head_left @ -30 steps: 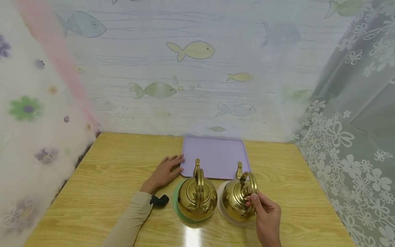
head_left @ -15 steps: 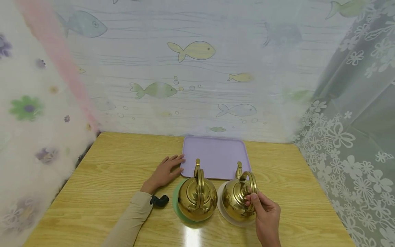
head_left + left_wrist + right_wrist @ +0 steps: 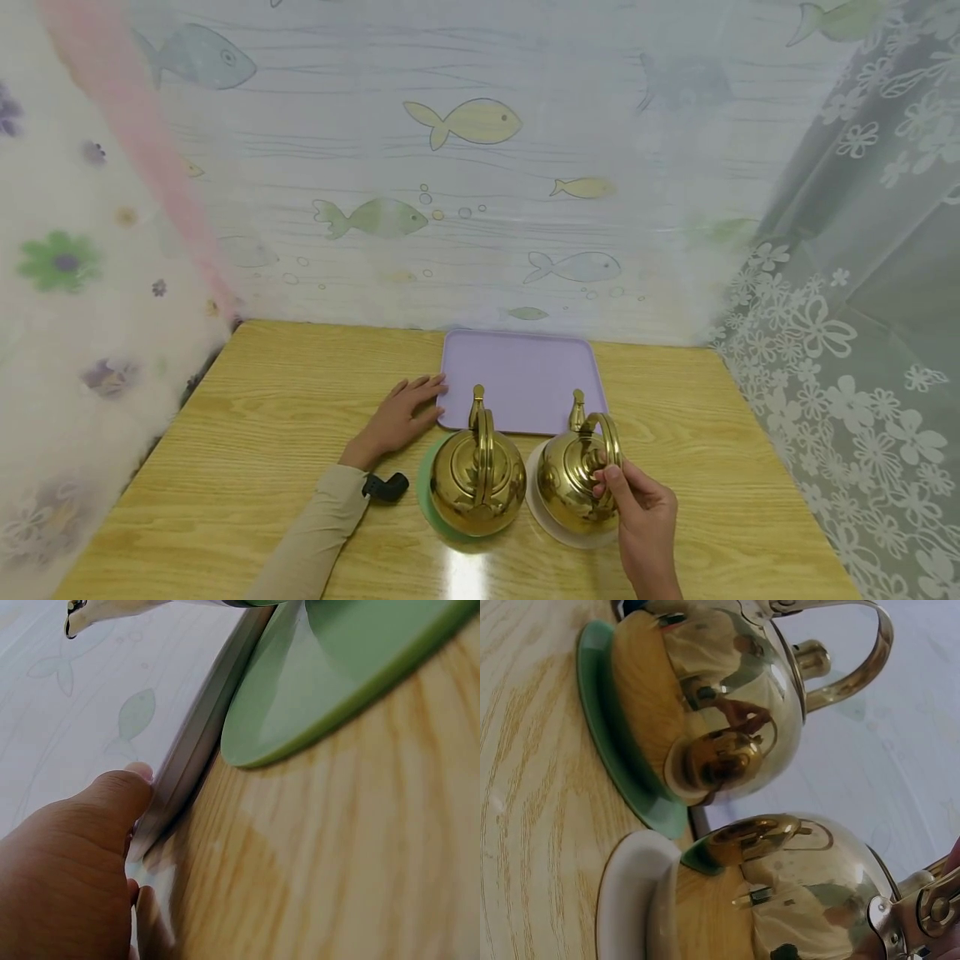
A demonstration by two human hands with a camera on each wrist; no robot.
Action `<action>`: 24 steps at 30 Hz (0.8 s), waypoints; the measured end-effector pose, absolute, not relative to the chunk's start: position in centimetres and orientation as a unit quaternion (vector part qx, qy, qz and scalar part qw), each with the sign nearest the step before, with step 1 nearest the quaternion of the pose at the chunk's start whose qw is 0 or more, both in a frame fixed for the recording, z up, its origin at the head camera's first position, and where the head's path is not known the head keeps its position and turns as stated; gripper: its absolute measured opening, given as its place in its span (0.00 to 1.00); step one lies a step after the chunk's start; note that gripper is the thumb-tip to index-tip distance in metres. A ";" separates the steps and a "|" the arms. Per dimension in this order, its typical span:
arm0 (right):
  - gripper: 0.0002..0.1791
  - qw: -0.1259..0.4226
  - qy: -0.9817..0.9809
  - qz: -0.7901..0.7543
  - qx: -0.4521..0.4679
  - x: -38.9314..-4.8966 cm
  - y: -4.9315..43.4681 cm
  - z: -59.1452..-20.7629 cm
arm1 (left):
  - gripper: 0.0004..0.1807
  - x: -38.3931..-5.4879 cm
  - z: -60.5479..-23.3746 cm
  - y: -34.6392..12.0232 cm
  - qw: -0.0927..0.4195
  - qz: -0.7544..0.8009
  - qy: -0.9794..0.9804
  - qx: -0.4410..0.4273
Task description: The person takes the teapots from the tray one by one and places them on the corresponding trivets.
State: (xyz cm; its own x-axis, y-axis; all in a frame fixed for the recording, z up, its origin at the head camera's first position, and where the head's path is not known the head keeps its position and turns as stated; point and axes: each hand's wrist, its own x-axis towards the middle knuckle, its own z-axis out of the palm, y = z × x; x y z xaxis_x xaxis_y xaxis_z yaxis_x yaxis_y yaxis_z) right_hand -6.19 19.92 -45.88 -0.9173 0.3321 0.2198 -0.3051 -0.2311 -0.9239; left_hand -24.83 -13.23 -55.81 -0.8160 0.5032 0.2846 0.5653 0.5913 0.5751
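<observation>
Two shiny gold kettles stand side by side in the head view, their spouts towards the tray. The left kettle [image 3: 457, 492] is on a green round plate [image 3: 426, 492]. The right kettle [image 3: 562, 492] is over a whitish round plate [image 3: 546, 527]. My right hand [image 3: 643, 517] grips the right kettle's arched handle [image 3: 611, 437], with the thumb on its near side. A lilac tray [image 3: 517, 375] lies behind the kettles. My left hand [image 3: 397, 421] touches its left edge with fingers extended; in the left wrist view the thumb [image 3: 124, 791] lies against the tray's rim [image 3: 187, 750].
All of this stands on a wood-grain table [image 3: 285, 400]. A fish-print curtain [image 3: 360, 167] hangs behind the table. Floral sheets bound the left and right sides. A black strap device [image 3: 386, 487] is on my left wrist, close to the green plate.
Very little differs. My right hand and the right kettle have shifted very slightly left and towards the tray, while my left hand keeps its place at the tray edge.
</observation>
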 end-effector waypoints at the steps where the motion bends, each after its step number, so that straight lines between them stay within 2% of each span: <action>1: 0.14 0.203 -0.585 0.785 -0.008 -6.2 19.9 -45.9 | 0.27 -24.9 -55.8 -13.3 0.046 -0.337 -0.891 -0.300; 10: 0.14 0.194 -0.580 0.791 0.013 -6.2 20.0 -46.0 | 0.27 -24.6 -55.6 -13.5 0.042 -0.344 -0.890 -0.297; 24: 0.11 0.167 -0.638 0.751 -0.027 -6.0 20.6 -45.6 | 0.27 -24.7 -55.8 -13.3 0.052 -0.334 -0.890 -0.305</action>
State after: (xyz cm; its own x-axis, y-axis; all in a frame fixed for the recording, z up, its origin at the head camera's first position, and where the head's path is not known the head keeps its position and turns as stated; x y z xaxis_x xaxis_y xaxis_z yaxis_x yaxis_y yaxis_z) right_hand -6.04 20.55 -45.58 -0.9429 0.2849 0.1726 -0.2165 -0.1304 -0.9675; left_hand -24.72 -13.28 -55.76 -0.8080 0.5090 0.2968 0.5785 0.5900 0.5632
